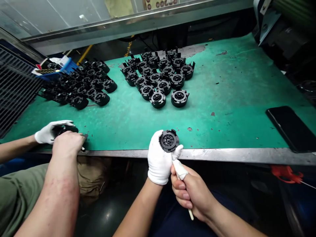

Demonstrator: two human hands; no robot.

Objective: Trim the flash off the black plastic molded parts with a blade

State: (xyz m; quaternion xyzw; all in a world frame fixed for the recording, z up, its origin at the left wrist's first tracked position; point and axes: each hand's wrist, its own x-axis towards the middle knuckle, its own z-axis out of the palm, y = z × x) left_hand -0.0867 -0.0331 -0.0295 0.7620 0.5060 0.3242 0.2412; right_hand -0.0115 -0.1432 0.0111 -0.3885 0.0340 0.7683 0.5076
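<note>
My left hand (160, 161) wears a white glove and grips a round black plastic part (169, 140) just in front of the table's metal edge. My right hand (192, 191) is bare, with a white wrap on the forefinger, and is closed around a thin white-handled tool (190, 214) whose tip touches the part's lower rim. Several like black parts (158, 79) stand grouped on the green table (234, 89) at the middle back.
A co-worker at the left has a gloved hand (46, 131) and a bare hand (67, 143) on another black part. A second pile of parts (84, 87) lies back left beside a blue tray (65, 67). A black phone (291, 126) lies at the right edge.
</note>
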